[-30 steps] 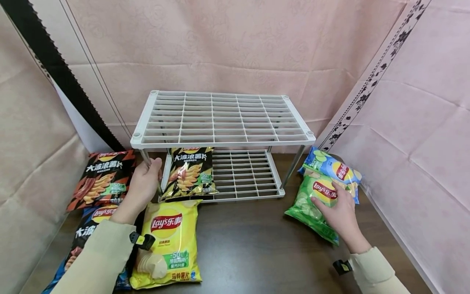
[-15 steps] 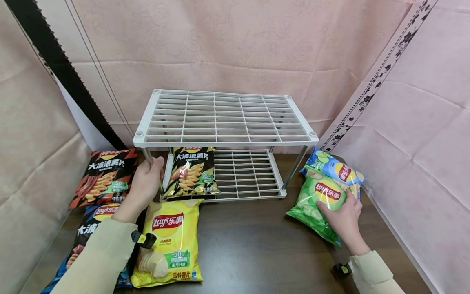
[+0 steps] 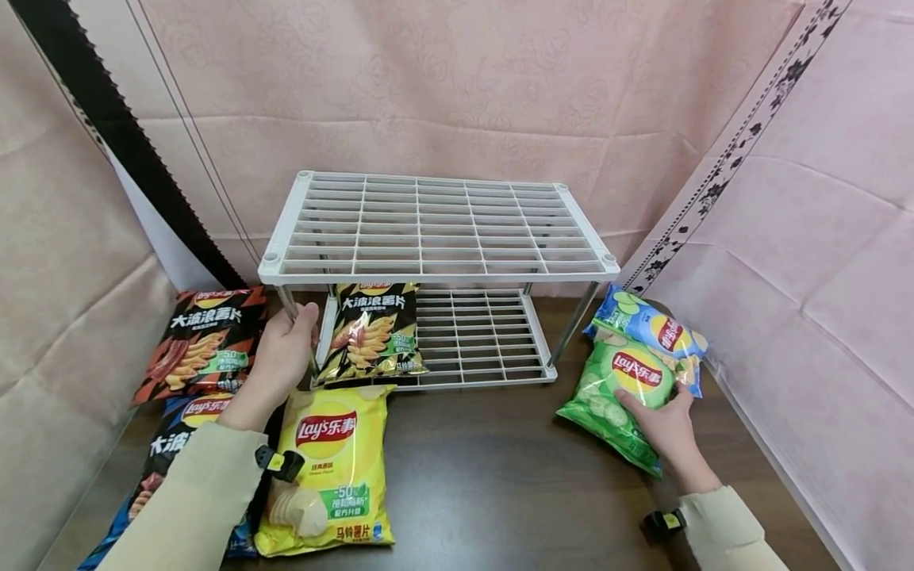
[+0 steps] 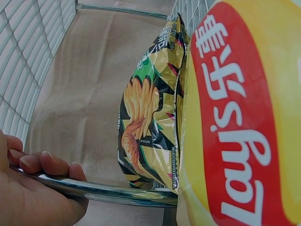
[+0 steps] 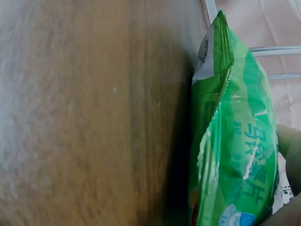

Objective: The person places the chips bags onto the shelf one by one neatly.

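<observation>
Left hand: my left hand (image 3: 280, 353) is clamped on the front left pole (image 4: 131, 196) of the white rack (image 3: 439, 277); the left wrist view shows my fingers curled round it, while the head view shows mostly the hand's back.
Right hand: my right hand (image 3: 667, 427) pinches the green bag (image 3: 607, 396), thumb on its front, other fingers partly hidden.
Green bag: right of the rack, overlapping the blue bag (image 3: 651, 321); only the right wrist view shows its crimped end close up.
Arms: left reaches forward beside the yellow bag (image 3: 321, 468); right slants in from the lower right.
</observation>
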Available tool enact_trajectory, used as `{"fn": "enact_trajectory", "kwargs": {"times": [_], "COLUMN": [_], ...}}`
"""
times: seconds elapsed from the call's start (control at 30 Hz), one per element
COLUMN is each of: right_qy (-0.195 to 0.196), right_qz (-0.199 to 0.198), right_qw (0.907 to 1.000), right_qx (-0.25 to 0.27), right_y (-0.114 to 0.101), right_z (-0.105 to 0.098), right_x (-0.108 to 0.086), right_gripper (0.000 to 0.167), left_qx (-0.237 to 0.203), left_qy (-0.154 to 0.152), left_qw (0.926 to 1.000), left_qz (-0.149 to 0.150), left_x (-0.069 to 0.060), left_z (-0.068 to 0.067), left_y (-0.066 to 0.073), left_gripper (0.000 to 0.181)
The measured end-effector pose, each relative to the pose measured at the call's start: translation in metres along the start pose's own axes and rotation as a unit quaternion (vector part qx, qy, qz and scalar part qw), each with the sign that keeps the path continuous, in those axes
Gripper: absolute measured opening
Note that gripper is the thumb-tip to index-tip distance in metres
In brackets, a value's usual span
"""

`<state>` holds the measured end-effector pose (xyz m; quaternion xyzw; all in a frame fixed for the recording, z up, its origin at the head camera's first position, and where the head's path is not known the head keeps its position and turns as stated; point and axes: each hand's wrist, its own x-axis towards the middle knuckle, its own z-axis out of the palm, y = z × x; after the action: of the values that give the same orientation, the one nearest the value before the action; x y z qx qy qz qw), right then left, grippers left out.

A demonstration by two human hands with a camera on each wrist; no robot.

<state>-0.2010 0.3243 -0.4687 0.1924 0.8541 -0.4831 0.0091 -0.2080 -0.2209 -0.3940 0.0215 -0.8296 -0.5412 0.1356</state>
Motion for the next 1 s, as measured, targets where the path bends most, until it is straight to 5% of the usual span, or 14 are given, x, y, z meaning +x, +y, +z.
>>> {"fn": "enact_trajectory", "kwargs": {"times": [0.2, 0.37, 0.53, 1.0], "right_qy": [-0.045, -0.08, -0.082, -0.061], "right_qz": [0.031, 0.045, 0.022, 0.002], "right_qw": [0.9985, 0.9957, 0.9962, 0.998], "right_qx": [0.0, 0.014, 0.019, 0.014], "right_y": [-0.002, -0.002, -0.004, -0.007], "right_z": [-0.007, -0.011, -0.01, -0.007], "right_x": [0.005, 0.009, 0.01, 0.003], "right_gripper": [0.124, 0.111, 0.099, 0.104], "left_qx": [0.008, -0.001, 0.001, 0.001], "left_qy": [0.003, -0.006, -0.005, -0.006], "left_qw": [1.0, 1.0, 1.0, 1.0], "left_qz": [-0.002, 0.0, -0.005, -0.002], "left_x": [0.0, -0.001, -0.001, 0.0], "left_z": [-0.001, 0.0, -0.001, -0.001], "left_y": [0.001, 0.004, 0.004, 0.0], "left_gripper": [0.055, 0.057, 0.058, 0.058]}}
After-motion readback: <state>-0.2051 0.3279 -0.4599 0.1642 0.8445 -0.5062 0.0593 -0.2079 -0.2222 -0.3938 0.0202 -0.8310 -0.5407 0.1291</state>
